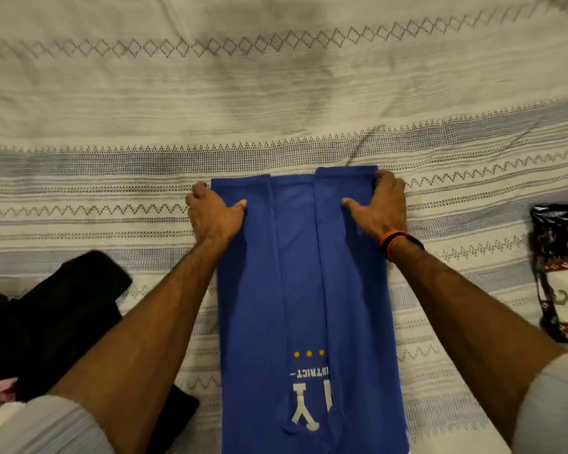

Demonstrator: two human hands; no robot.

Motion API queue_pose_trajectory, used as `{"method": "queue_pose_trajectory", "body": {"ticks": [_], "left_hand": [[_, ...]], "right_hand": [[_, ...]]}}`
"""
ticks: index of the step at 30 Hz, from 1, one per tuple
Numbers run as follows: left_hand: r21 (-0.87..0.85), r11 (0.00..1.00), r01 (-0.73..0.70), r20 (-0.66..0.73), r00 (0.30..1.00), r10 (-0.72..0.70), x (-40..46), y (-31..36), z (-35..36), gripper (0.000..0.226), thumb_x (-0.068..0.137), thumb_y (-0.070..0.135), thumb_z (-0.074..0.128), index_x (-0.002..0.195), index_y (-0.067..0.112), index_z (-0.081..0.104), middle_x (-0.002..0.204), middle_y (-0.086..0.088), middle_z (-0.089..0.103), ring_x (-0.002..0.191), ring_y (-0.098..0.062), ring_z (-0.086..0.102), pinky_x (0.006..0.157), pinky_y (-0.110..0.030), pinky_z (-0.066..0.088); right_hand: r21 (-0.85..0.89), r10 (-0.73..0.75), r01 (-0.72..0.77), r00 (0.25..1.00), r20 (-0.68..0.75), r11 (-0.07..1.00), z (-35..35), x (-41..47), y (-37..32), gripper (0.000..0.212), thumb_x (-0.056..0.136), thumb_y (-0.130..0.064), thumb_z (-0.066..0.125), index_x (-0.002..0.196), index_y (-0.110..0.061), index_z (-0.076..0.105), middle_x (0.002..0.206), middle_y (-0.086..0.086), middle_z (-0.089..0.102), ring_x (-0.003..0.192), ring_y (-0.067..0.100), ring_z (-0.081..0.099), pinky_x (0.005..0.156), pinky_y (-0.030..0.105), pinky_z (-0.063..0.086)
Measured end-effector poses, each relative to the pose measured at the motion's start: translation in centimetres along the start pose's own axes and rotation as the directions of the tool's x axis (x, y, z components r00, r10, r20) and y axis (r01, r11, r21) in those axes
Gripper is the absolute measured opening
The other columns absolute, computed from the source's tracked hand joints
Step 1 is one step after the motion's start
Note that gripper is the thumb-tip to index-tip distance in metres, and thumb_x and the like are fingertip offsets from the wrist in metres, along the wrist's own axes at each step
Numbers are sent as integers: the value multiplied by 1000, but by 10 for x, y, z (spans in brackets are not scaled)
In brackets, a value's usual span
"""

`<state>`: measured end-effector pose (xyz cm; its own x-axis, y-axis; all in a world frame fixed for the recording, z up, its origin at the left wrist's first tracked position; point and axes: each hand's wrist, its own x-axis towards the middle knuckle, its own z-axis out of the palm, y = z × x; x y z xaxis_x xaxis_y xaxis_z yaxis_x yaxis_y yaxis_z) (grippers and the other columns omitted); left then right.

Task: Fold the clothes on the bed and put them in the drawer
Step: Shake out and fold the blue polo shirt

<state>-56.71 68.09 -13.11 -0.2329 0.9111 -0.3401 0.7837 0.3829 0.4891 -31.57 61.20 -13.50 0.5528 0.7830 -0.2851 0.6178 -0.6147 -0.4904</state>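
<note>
Both hands gripping blue shirt [295, 273] far corners, left hand [215, 216], right hand [379, 208], black garment [63, 309] left, patterned cloth [561, 273] right

blue shirt [309, 290] print half folded under, patterned cloth [561, 273] cut off right

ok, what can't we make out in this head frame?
- Blue shirt: print half covered by folded panels, near end cut off by the bottom edge.
- Left hand, right hand: fingertips tucked under the shirt's edges.
- Patterned garment: cut off by the right edge.
- Drawer: not in view.
</note>
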Motion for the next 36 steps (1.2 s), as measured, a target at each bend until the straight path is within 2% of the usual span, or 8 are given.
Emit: {"method": "queue_pose_trajectory", "body": {"ticks": [5, 8, 13, 19, 25, 27, 30, 36], "left_hand": [[-136, 985, 107, 64, 993, -99, 35, 7, -2, 66, 71, 33, 87, 121, 6, 54, 121, -11, 61, 112, -28, 60, 93, -38, 52], [-169, 979, 111, 91, 991, -96, 39, 7, -1, 41, 69, 29, 87, 101, 11, 69, 103, -4, 69, 98, -22, 65, 87, -36, 56], [-213, 973, 91, 90, 993, -74, 30, 8, -2, 34, 73, 29, 84, 102, 14, 74, 103, -7, 73, 98, -24, 67, 87, -38, 56], [-236, 966, -103, 85, 988, 126, -7, 10, -34, 28, 75, 20, 83, 99, 10, 72, 90, -2, 69, 85, -15, 65, 75, -25, 51], [-135, 930, -342, 108, 928, 357, -80, -15, -68, 26, 75, 17, 81, 100, 17, 74, 89, 7, 71, 85, -10, 66, 82, -24, 53], [-72, 906, -418, 139, 895, 424, -109, -33, -73, 24, 76, 19, 76, 100, 22, 76, 87, 7, 73, 79, -10, 66, 76, -26, 55], [42, 855, -517, 183, 845, 502, -154, -69, -72, 27, 72, 20, 61, 94, 21, 76, 81, 2, 72, 72, -19, 65, 67, -32, 55], [285, 676, -680, 443, 718, 536, -214, -153, -37, 28, 76, 10, 68, 103, 19, 73, 96, -6, 63, 83, -31, 63, 67, -38, 55]], "right_hand": [[113, 118, -114, 992, -33, 987, 1, 29, -11, 87, 68, -37, 88, 136, -7, 42, 136, 13, 46, 122, 30, 49, 98, 36, 42], [258, 130, -136, 991, 40, 956, -6, 42, -8, 71, 65, -31, 90, 123, -8, 57, 118, 6, 61, 105, 20, 58, 89, 31, 49], [285, 55, -90, 990, 129, 954, -16, 39, -6, 29, 67, -29, 87, 90, -16, 76, 89, 5, 75, 87, 21, 70, 79, 41, 59], [275, -60, 29, 992, 107, 961, -40, 3, -8, 16, 72, -22, 85, 82, -23, 72, 81, 3, 71, 78, 13, 64, 62, 24, 51], [238, -196, 180, 979, 46, 954, -68, -72, 9, 15, 73, -18, 84, 81, -22, 71, 75, -7, 66, 70, 4, 59, 60, 6, 41], [216, -267, 253, 963, 36, 943, -72, -101, 23, 14, 73, -13, 82, 78, -19, 71, 74, -4, 68, 70, 7, 61, 65, 11, 49], [137, -350, 339, 934, 64, 931, -69, -145, 55, 12, 72, -8, 77, 81, -15, 73, 78, 0, 72, 74, 17, 66, 75, 36, 58], [-202, -415, 481, 860, 296, 853, -46, -216, 121, 25, 66, -4, 67, 87, -16, 73, 86, 4, 68, 79, 32, 64, 67, 41, 55]]}}
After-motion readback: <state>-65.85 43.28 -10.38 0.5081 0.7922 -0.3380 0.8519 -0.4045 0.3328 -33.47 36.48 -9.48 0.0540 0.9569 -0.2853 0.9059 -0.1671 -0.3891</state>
